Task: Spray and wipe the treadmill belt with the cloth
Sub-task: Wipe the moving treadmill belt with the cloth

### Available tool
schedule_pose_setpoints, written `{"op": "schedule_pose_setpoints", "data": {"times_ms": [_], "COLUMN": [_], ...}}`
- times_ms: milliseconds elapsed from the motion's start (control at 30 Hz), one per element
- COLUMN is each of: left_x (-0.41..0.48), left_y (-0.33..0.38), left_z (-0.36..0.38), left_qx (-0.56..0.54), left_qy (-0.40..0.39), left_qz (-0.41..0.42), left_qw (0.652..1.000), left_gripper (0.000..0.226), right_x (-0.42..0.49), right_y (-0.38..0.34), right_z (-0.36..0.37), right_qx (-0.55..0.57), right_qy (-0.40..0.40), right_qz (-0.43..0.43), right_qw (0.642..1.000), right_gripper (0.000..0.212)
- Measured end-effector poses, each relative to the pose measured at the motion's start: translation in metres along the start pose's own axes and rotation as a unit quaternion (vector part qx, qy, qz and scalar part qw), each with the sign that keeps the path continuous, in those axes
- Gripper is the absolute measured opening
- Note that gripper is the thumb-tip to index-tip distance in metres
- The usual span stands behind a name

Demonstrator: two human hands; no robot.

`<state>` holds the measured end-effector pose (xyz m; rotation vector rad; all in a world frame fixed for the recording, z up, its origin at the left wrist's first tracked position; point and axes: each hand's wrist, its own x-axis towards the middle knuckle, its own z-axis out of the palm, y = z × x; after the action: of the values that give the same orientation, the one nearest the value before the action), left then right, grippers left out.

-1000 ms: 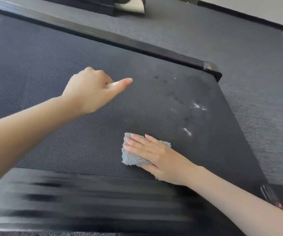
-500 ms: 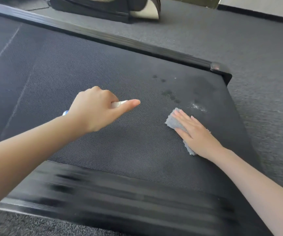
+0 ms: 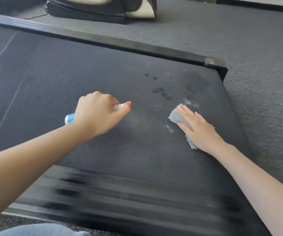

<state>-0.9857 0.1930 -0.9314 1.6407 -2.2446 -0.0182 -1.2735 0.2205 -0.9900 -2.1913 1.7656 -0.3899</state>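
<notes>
The dark textured treadmill belt (image 3: 86,79) fills the head view. My left hand (image 3: 100,114) grips a small white spray bottle (image 3: 69,118) with a blue label, held low over the belt's middle, index finger stretched along its top. My right hand (image 3: 198,130) lies flat with straight fingers on a grey cloth (image 3: 176,117), pressing it onto the belt near the right end. Dark wet spots (image 3: 162,92) and pale foamy marks (image 3: 190,103) lie just beyond and beside the cloth.
Black side rails run along the far edge (image 3: 120,43) and near edge (image 3: 120,201) of the treadmill, with an end cap (image 3: 212,63) at the far right corner. Grey carpet (image 3: 264,82) surrounds it. A black and cream machine base (image 3: 103,9) stands beyond the far rail.
My right hand slid the cloth from the near middle of the belt out toward the right end, onto the wet patch. The left hand with the bottle stayed about level.
</notes>
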Motion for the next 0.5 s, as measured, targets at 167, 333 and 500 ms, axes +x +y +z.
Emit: {"op": "schedule_pose_setpoints", "data": {"times_ms": [167, 333, 500], "left_x": [0.027, 0.060, 0.086], "left_y": [0.005, 0.008, 0.017], "left_z": [0.002, 0.009, 0.019], "left_qx": [0.015, 0.005, -0.003], "left_qy": [-0.037, 0.046, 0.101], "left_qz": [-0.032, -0.015, 0.046], "left_qw": [0.999, 0.999, 0.994], "left_gripper": [0.072, 0.066, 0.062], "right_x": [0.001, 0.000, 0.001], "right_y": [0.001, 0.002, 0.006], "right_z": [0.001, 0.003, 0.005], "right_qx": [-0.001, -0.005, -0.024], "right_qy": [0.004, 0.009, 0.008], "right_qz": [0.000, -0.001, -0.010], "right_qw": [1.000, 1.000, 1.000], "right_gripper": [0.050, 0.051, 0.051]}}
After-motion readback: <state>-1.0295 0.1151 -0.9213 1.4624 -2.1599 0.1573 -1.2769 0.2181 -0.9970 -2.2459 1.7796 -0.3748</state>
